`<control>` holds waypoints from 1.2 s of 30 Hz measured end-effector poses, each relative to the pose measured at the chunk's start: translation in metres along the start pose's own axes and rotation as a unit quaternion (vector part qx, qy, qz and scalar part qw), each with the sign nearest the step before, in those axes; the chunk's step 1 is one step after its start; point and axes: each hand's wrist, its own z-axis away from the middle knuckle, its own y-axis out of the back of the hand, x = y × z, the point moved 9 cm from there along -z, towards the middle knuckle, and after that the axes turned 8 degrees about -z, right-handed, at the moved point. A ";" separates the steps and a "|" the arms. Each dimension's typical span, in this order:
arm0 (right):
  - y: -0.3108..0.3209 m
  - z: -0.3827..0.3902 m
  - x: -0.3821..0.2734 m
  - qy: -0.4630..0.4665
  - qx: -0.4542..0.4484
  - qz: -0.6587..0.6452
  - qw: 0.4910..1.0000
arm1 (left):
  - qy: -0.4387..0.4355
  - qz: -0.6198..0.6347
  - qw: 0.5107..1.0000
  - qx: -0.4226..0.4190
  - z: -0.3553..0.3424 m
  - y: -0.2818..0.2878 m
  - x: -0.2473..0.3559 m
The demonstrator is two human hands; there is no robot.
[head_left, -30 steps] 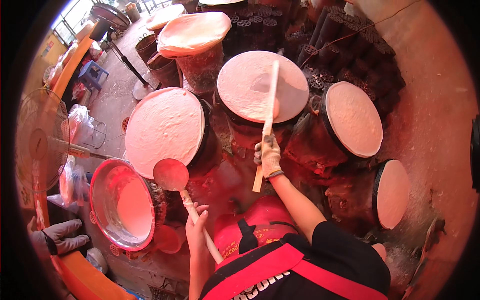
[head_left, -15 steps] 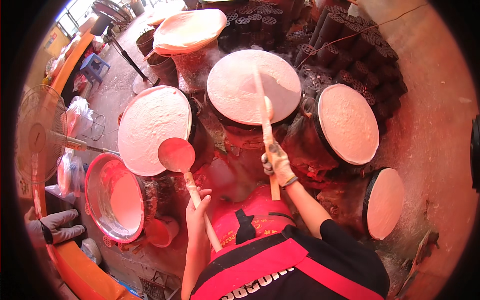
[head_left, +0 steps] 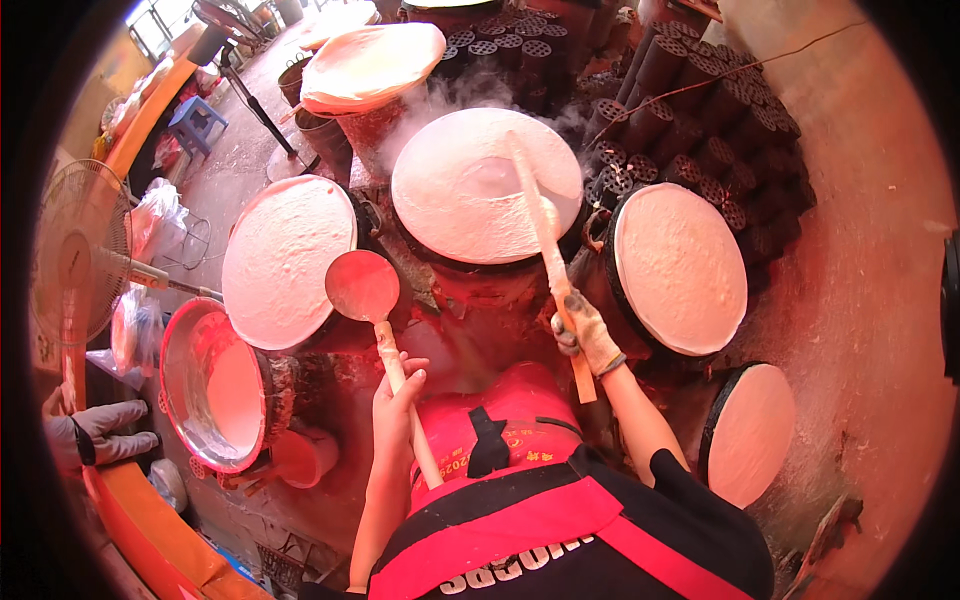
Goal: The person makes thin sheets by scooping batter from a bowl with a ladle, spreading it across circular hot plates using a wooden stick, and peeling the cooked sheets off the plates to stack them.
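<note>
My left hand is closed round the long pale handle of a ladle, whose round bowl is raised beside the left griddle. In a work glove, my right hand grips a flat wooden spreader. The spreader's far end lies over the pale batter on the middle round griddle, where a smoother swirl shows. Pale rounds also cover the left griddle and the right griddle. A wide metal basin at the left holds pale batter.
Steam rises behind the middle griddle. Stacked coal briquettes stand at the far right, and piled flat sheets at the back. A standing fan and an orange bench line the left. Another pale round is at the lower right.
The view has shifted, so the griddles sit slightly further left in it. My right hand and the spreader have moved relative to the middle griddle, the spreader slanting more. More steam shows.
</note>
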 end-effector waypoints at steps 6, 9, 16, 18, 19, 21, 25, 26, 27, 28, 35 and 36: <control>-0.032 -0.006 -0.001 -0.004 -0.026 0.116 0.993 | 0.021 0.021 1.000 -0.010 -0.004 -0.023 -0.008; 0.002 -0.003 -0.013 -0.010 -0.014 0.085 0.996 | 0.021 0.033 0.999 -0.005 -0.003 -0.024 -0.007; 0.004 -0.052 -0.068 0.099 0.051 -0.017 0.994 | 0.024 0.032 0.999 -0.017 -0.010 -0.018 -0.001; -0.016 -0.061 -0.061 0.139 0.113 0.027 0.983 | 0.033 0.049 0.998 -0.029 -0.012 -0.016 0.000; -0.025 -0.058 -0.060 0.149 0.155 0.075 0.974 | 0.044 0.063 0.996 -0.037 -0.013 -0.016 -0.001; -0.036 -0.044 -0.054 0.206 0.155 0.155 0.954 | 0.037 0.066 0.997 -0.027 -0.013 -0.005 0.003; -0.011 -0.042 -0.010 0.306 0.236 -0.024 0.922 | 0.084 0.064 0.991 -0.083 -0.009 0.004 0.005; -0.006 -0.062 -0.005 0.300 0.230 -0.023 0.926 | 0.098 0.059 0.988 -0.103 -0.007 -0.001 0.007; 0.000 -0.086 -0.004 0.294 0.224 -0.024 0.929 | 0.098 0.057 0.987 -0.114 -0.007 -0.005 0.011; -0.041 -0.084 -0.002 0.272 0.243 0.012 0.931 | 0.100 0.055 0.988 -0.108 -0.006 0.004 0.011; -0.059 -0.047 -0.015 0.242 0.256 0.054 0.934 | 0.133 0.095 0.981 -0.100 -0.015 0.026 -0.001; -0.049 -0.036 -0.004 0.263 0.280 0.008 0.923 | 0.134 0.097 0.981 -0.103 -0.016 0.027 -0.004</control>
